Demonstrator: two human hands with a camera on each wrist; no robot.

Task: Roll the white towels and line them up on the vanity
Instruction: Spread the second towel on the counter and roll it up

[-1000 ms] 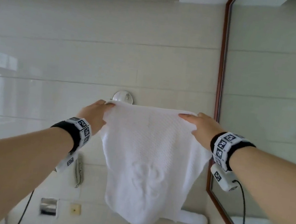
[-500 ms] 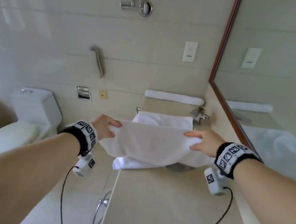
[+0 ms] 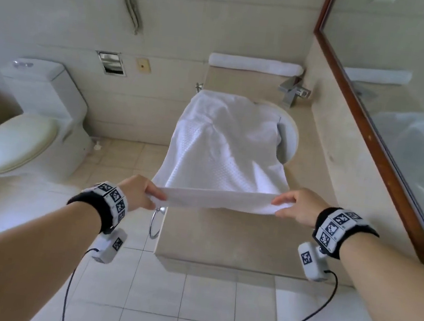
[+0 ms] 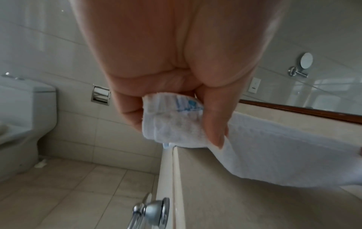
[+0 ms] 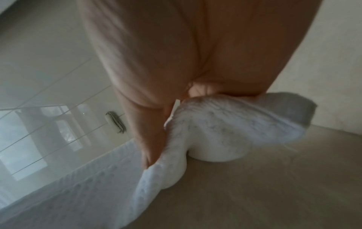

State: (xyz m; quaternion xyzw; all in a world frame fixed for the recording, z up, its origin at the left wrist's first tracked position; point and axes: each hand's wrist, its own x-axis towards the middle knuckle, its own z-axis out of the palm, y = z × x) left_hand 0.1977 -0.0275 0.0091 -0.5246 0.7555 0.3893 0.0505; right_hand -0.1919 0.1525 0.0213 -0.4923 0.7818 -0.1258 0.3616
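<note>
Two white towels: one rolled cylinder [image 3: 255, 65] lay upper centre. One waffle-textured towel [image 3: 223, 145] draped the beige vanity [image 3: 222, 239], left hand [image 3: 137, 193] and right hand [image 3: 297, 208] each pinching a corner.

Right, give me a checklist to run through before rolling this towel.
1. Left hand pinches its corner of the white towel: ok.
2. Right hand pinches the other corner: ok.
3. Near edge held taut between the hands: ok.
4. Towel flat on the vanity: not ok, far part is creased and lies over the sink.
5. Rolled towel already at the back wall: ok.
6. Towel's left edge on the counter: cannot tell.
</note>
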